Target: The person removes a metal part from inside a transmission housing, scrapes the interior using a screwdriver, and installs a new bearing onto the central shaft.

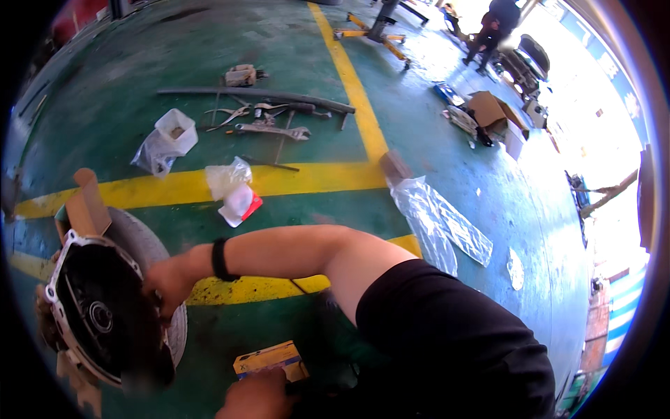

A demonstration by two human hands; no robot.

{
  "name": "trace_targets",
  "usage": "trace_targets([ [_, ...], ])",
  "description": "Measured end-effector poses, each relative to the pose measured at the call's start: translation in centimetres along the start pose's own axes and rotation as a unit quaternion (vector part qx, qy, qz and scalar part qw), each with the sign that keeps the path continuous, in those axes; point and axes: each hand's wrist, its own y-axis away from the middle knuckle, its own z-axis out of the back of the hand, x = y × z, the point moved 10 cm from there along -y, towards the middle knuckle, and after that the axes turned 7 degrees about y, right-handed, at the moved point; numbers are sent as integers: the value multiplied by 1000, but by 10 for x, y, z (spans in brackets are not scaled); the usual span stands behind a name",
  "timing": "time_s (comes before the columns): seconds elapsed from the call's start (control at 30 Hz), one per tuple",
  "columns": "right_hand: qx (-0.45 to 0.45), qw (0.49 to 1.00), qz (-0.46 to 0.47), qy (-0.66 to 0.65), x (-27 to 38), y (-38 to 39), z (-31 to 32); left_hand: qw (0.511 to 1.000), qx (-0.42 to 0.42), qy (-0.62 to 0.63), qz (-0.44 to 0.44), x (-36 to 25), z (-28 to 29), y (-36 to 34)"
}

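A gearbox housing (105, 318) with a pale metal rim and a dark hollow inside lies at the left against a tire (143, 241). From the right, my right arm, with a black band on the wrist, stretches across to it. My right hand (171, 283) is at the housing's near rim with fingers curled down; what they pinch, if anything, is hidden. At the bottom edge my left hand (257, 396) overlaps the lower side of a yellow-orange box (273, 359). Its fingers are out of sight, so whether it grips the box does not show.
Beyond lie an adjustable wrench (289, 133), a long grey bar (251, 92) and other tools. A white plastic container (176, 131), a red-white packet (239, 204) and clear plastic wrapping (443, 223) rest on the green floor. A person (492, 31) stands far right near cardboard boxes (488, 110).
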Motion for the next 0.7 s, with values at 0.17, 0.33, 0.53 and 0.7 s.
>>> trace_targets([
  [0.17,23,997,-65,-37,-12,-5,9,995,49,-70,60,1,0,5],
  [0.33,88,990,-49,-98,-10,9,-6,996,-50,-3,-70,-10,0,9],
  [0.53,62,990,-92,-92,-2,10,13,996,-70,-24,-53,0,-3,15],
  [0.7,165,970,-171,-59,-53,42,7,955,-166,-50,-240,-7,-6,19],
])
